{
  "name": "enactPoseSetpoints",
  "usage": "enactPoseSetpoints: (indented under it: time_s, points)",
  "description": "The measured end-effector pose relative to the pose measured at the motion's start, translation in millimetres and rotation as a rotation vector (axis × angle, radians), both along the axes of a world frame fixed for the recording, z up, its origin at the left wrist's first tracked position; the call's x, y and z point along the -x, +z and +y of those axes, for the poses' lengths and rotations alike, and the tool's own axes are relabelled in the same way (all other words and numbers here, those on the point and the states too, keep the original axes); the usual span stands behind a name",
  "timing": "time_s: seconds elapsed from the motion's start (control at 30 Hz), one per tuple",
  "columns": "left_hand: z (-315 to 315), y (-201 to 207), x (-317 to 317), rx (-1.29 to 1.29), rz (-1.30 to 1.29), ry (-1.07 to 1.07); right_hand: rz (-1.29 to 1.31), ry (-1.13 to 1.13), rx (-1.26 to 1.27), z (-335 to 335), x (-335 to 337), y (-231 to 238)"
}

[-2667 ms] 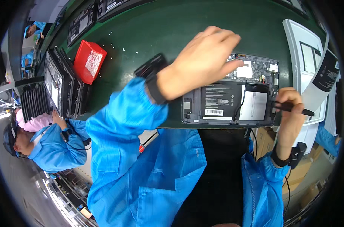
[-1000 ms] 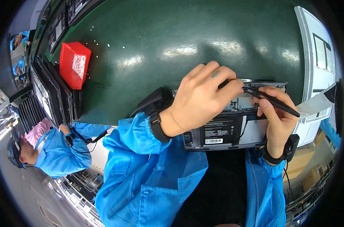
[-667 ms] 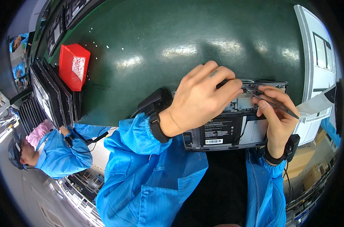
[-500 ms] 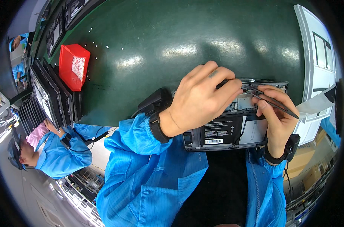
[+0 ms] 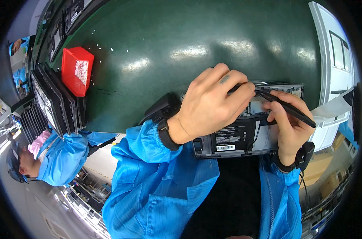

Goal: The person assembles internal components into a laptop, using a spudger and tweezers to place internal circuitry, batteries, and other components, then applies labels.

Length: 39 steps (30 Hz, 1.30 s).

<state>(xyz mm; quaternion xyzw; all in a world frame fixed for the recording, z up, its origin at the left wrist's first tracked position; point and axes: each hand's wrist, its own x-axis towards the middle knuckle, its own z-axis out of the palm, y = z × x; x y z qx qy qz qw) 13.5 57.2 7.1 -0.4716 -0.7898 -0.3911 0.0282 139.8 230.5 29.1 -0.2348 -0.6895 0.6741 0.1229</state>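
an opened laptop [image 5: 228, 139] lay at the near edge of the green worktop [image 5: 161, 32].
the right hand [image 5: 290, 129] was closed around black tweezers [image 5: 292, 110], which slanted in over the laptop's far half, just beside the bent fingers of the left hand [image 5: 215, 101]; i cannot tell whether that hand gripped anything. a red bin [image 5: 69, 65] stood toward the left edge, and a white panel [image 5: 326, 44] lay at the right edge.

I observe a white barcode [image 5: 225, 147] on the near left of the black battery [image 5: 241, 135]. Beyond it, I cannot read the small printed lines [image 5: 227, 139].
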Motion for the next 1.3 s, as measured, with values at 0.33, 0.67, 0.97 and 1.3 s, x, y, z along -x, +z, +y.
enactPoseSetpoints:
  time_s: [0.33, 0.67, 0.97, 1.3]
  points:
    - [6, -5, -10, 0.013, 0.160, 0.002, -0.025, 0.020, -0.099, 3, -1, -5]
    - [5, -6, -10, 0.026, 0.148, -0.001, -0.025, 0.062, -0.106, 4, 1, -4]
    - [3, -6, -7, 0.007, 0.127, -0.008, 0.003, 0.076, -0.068, 0, 3, -5]
    - [-9, 3, 0, -0.011, 0.168, -0.048, 0.083, -0.043, 0.072, 0, -4, -9]
